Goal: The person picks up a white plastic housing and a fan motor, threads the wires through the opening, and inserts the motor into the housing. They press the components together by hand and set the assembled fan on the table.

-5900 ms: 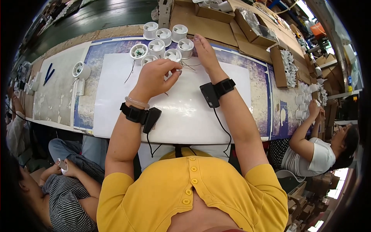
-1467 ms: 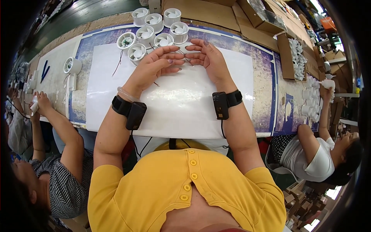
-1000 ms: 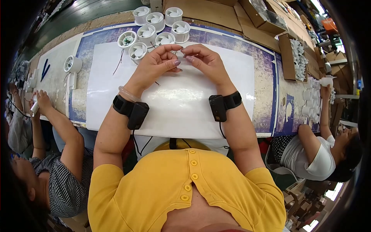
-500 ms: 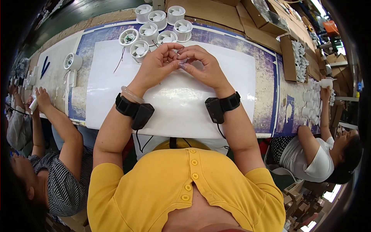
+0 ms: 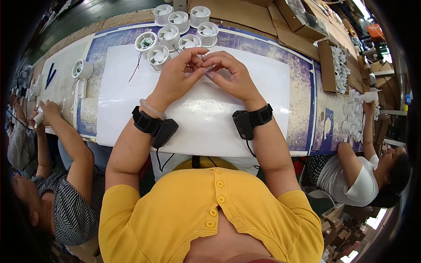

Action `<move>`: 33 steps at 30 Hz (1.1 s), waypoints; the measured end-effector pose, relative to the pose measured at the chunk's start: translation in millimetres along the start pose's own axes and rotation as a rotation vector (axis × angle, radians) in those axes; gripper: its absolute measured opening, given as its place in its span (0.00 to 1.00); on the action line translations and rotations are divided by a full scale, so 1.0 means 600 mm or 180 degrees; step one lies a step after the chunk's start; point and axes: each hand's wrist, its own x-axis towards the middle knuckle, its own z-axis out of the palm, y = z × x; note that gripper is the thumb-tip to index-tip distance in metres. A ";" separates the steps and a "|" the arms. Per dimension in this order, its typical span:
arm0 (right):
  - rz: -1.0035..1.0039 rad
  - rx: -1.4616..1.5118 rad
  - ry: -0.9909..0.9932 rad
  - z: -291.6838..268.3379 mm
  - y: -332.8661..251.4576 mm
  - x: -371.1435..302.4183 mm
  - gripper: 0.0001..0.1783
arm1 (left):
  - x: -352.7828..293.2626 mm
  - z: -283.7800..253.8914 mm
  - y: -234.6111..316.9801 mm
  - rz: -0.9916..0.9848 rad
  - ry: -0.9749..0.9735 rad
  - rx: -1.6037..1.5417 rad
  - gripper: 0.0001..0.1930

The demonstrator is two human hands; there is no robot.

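Note:
My left hand (image 5: 180, 74) and my right hand (image 5: 231, 75) meet above the white sheet (image 5: 206, 118), fingertips nearly touching. Both are closed in a pinch; what lies between the fingers is too small and hidden to name, though a thin dark strand shows there. Just beyond my left hand stands a cluster of white round fans (image 5: 168, 35). The closest fan (image 5: 158, 57) sits beside my left fingers. One white housing (image 5: 146, 42) shows a green circuit board, and a thin wire (image 5: 135, 69) trails from the cluster onto the sheet.
At the left lie another white housing (image 5: 82, 69) and dark blue pens (image 5: 50, 75). A cardboard box (image 5: 326, 65) of small white parts stands at the right. Co-workers sit on both sides; one co-worker's hand (image 5: 49, 109) holds a white part.
My left wrist has turned slightly and the fingers of both hands have shifted a little. The fans stay in place. The co-worker's hands at the left have moved slightly.

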 end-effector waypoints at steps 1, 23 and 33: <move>-0.0009 0.0020 0.0011 0.001 0.001 0.000 0.12 | -0.001 0.000 0.001 -0.0004 0.0003 -0.0005 0.21; -0.0162 0.0192 0.0434 0.002 0.011 -0.002 0.04 | 0.000 0.011 -0.002 -0.0083 0.0191 -0.0583 0.22; -0.0147 0.0106 0.0406 0.005 0.007 -0.001 0.04 | -0.001 0.009 0.012 0.0105 0.0268 -0.0002 0.22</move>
